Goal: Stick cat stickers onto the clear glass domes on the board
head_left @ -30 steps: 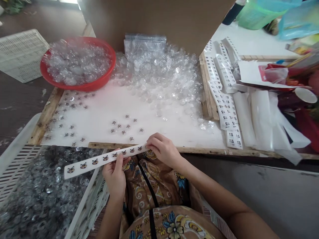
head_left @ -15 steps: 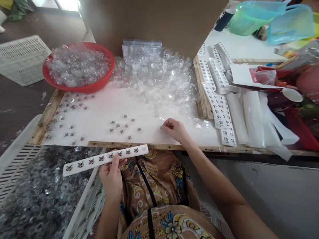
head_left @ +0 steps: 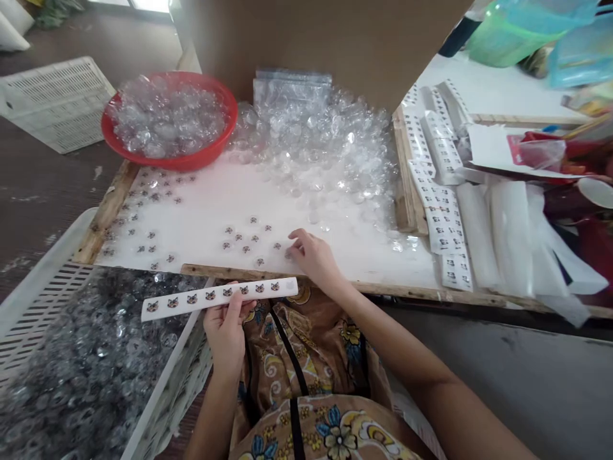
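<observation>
My left hand (head_left: pixel 227 329) is closed on a white sticker strip (head_left: pixel 191 299) printed with a row of small animal faces, held tilted over the table's front edge. One spot near the strip's right end shows no face. My right hand (head_left: pixel 311 255) is low over the white tabletop (head_left: pixel 205 198), its thumb and forefinger somewhat apart at a clear disc (head_left: pixel 289 253). Just left of it lies a group of clear discs with face stickers (head_left: pixel 246 249). Further back spreads a pile of plain clear discs (head_left: pixel 325 140).
A red basin (head_left: pixel 211 150) full of clear pieces stands at the back left. A white crate (head_left: pixel 158 390) of clear pieces is at the lower left. Sticker sheets (head_left: pixel 443 217) and plastic sleeves (head_left: pixel 512 236) lie right. A cardboard panel (head_left: pixel 311 38) rises behind.
My right hand has moved left toward the stickered discs, and its thumb and forefinger have parted. My left hand still holds the strip. The whole view has shifted slightly.
</observation>
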A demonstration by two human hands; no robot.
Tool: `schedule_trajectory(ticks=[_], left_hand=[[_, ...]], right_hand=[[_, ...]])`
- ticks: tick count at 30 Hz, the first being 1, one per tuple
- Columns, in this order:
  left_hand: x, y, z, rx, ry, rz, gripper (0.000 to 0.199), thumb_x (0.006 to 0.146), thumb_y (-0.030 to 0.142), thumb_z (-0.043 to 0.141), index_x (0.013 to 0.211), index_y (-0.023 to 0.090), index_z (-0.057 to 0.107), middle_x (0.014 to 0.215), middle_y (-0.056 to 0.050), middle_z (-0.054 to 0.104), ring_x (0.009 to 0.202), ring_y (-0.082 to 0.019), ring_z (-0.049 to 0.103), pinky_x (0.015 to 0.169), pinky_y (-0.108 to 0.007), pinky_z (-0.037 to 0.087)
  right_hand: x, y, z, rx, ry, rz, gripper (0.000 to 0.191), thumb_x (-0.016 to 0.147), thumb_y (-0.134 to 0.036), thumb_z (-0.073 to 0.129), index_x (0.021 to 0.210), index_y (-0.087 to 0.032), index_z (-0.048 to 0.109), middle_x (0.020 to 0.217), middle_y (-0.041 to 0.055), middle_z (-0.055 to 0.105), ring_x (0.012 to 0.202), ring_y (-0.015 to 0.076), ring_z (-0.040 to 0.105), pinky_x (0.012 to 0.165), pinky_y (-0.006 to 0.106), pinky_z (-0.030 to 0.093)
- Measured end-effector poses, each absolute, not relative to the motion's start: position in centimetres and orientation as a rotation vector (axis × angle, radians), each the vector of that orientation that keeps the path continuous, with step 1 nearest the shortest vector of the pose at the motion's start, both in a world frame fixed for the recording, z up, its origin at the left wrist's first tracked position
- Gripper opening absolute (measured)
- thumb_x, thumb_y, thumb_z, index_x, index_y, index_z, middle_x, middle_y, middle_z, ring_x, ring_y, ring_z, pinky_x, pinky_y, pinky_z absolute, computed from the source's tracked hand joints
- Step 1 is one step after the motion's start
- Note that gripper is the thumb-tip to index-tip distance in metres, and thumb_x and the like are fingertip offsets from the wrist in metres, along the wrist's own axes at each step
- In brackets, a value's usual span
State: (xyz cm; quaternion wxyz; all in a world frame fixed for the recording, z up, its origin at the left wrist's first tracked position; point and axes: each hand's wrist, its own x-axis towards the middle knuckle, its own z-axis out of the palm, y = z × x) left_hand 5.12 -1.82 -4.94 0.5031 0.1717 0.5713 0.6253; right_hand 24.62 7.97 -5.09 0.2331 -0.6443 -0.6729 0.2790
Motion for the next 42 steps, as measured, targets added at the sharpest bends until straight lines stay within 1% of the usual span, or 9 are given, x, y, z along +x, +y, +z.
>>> schedule_trajectory(ticks=[3, 9, 12, 17, 20, 25, 29, 33, 42], left_hand=[[4.5, -1.9, -4.9, 0.423, 1.4, 1.527, 0.034, 0.068, 0.037, 0.088, 0.095, 0.018, 0.077, 0.092, -0.003, 0.076, 0.072, -0.014, 0.07, 0.065, -0.024, 0.061], [3.3, -1.9, -5.4, 0.414, 1.429, 1.561, 0.032, 0.069, 0.036, 0.087, 0.094, 0.019, 0.077, 0.095, -0.003, 0.076, 0.074, -0.014, 0.071, 0.067, -0.023, 0.061], [3.5, -1.8, -5.5, 0.421, 1.421, 1.542, 0.035, 0.069, 0.037, 0.087, 0.097, 0.018, 0.077, 0.095, -0.004, 0.076, 0.075, -0.016, 0.071, 0.067, -0.025, 0.062], [4.0, -2.0, -5.3, 0.457, 1.393, 1.52, 0.037, 0.07, 0.039, 0.086, 0.099, 0.017, 0.077, 0.09, -0.004, 0.076, 0.075, -0.017, 0.071, 0.066, -0.026, 0.062], [4.3, -2.3, -5.3, 0.498, 1.412, 1.492, 0.037, 0.072, 0.041, 0.085, 0.099, 0.017, 0.077, 0.09, -0.006, 0.076, 0.074, -0.017, 0.072, 0.067, -0.026, 0.062], [4.8, -3.0, -4.9, 0.529, 1.468, 1.483, 0.038, 0.073, 0.041, 0.084, 0.103, 0.017, 0.077, 0.091, -0.005, 0.076, 0.072, -0.016, 0.072, 0.07, -0.025, 0.061], [5.0, -3.2, -4.7, 0.48, 1.499, 1.509, 0.038, 0.072, 0.043, 0.084, 0.1, 0.018, 0.077, 0.089, -0.004, 0.076, 0.07, -0.015, 0.071, 0.07, -0.024, 0.061], [5.1, -3.2, -5.0, 0.455, 1.495, 1.509, 0.037, 0.071, 0.042, 0.085, 0.099, 0.018, 0.077, 0.09, -0.004, 0.076, 0.069, -0.013, 0.071, 0.067, -0.022, 0.06], [4.9, -2.1, -5.6, 0.441, 1.455, 1.522, 0.039, 0.071, 0.042, 0.085, 0.1, 0.018, 0.076, 0.092, -0.004, 0.076, 0.072, -0.016, 0.071, 0.069, -0.028, 0.061]], right_hand=[[22.9, 8.9, -4.4, -1.653, -1.884, 0.828, 0.021, 0.093, -0.014, 0.054, 0.111, -0.02, 0.062, 0.092, 0.0055, 0.073, 0.083, 0.0197, 0.067, 0.073, 0.029, 0.046], [24.9, 11.5, -4.7, -1.722, -1.965, 0.53, 0.023, 0.091, -0.012, 0.054, 0.108, -0.019, 0.068, 0.115, 0.0116, 0.068, 0.096, 0.0241, 0.065, 0.078, 0.035, 0.049], [26.1, 11.2, -5.3, -1.726, -2.092, 0.498, 0.021, 0.091, -0.011, 0.053, 0.098, -0.019, 0.072, 0.11, 0.0111, 0.068, 0.098, 0.0254, 0.063, 0.079, 0.036, 0.048], [27.0, 8.4, -4.6, -1.677, -2.09, 0.477, 0.019, 0.091, -0.013, 0.056, 0.084, -0.019, 0.072, 0.093, 0.0095, 0.07, 0.088, 0.0243, 0.062, 0.079, 0.036, 0.047], [26.2, 6.6, -2.9, -1.562, -2.004, 0.552, 0.011, 0.09, -0.017, 0.063, 0.086, -0.02, 0.072, 0.092, 0.0084, 0.07, 0.089, 0.0233, 0.063, 0.08, 0.035, 0.048], [22.9, 3.6, -1.3, -1.258, -2.029, 0.993, 0.008, 0.088, -0.015, 0.067, 0.089, -0.021, 0.071, 0.09, 0.0032, 0.072, 0.084, 0.0166, 0.065, 0.077, 0.028, 0.05], [21.8, 2.1, -1.9, -1.294, -2.076, 0.837, 0.013, 0.094, -0.014, 0.058, 0.087, -0.019, 0.067, 0.089, 0.0056, 0.071, 0.085, 0.0191, 0.064, 0.079, 0.031, 0.049], [22.2, 2.2, -2.1, -1.302, -2.056, 0.945, 0.009, 0.092, -0.012, 0.06, 0.089, -0.02, 0.064, 0.089, 0.0045, 0.069, 0.084, 0.0177, 0.063, 0.076, 0.029, 0.048], [23.5, 4.5, -2.2, -1.213, -1.851, 0.872, 0.01, 0.094, -0.018, 0.052, 0.085, -0.021, 0.055, 0.093, 0.0069, 0.062, 0.088, 0.0186, 0.058, 0.077, 0.032, 0.048]])
